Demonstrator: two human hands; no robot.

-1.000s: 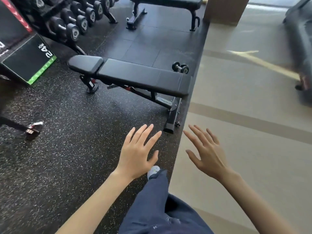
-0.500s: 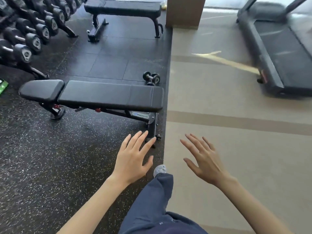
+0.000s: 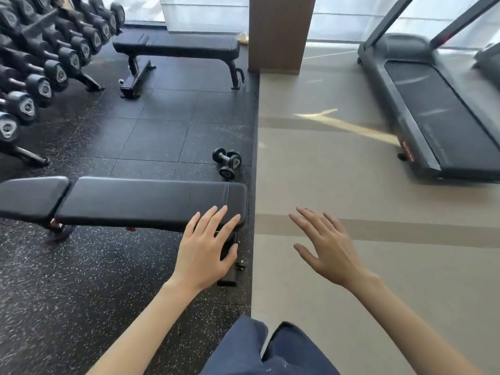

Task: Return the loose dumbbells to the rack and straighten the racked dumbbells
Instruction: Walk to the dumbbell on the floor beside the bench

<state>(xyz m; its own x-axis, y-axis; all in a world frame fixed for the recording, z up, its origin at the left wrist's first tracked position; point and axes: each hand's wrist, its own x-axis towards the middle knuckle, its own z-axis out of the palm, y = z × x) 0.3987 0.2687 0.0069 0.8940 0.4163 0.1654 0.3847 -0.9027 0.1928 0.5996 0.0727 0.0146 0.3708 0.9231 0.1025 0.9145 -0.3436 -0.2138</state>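
While our left hand (image 3: 205, 250) and right hand (image 3: 328, 251) hover empty with fingers spread, the loose dumbbells (image 3: 226, 162) lie on the dark floor just beyond the bench (image 3: 135, 201), well apart from the rack (image 3: 40, 77). They look small, rigid and probably light, so we would grip each by its middle bar.

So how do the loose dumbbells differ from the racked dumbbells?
The loose dumbbells lie on the floor behind the near bench; the racked dumbbells sit in rows on the rack. The loose ones look smaller than the racked ones. Both are black with pale end badges.
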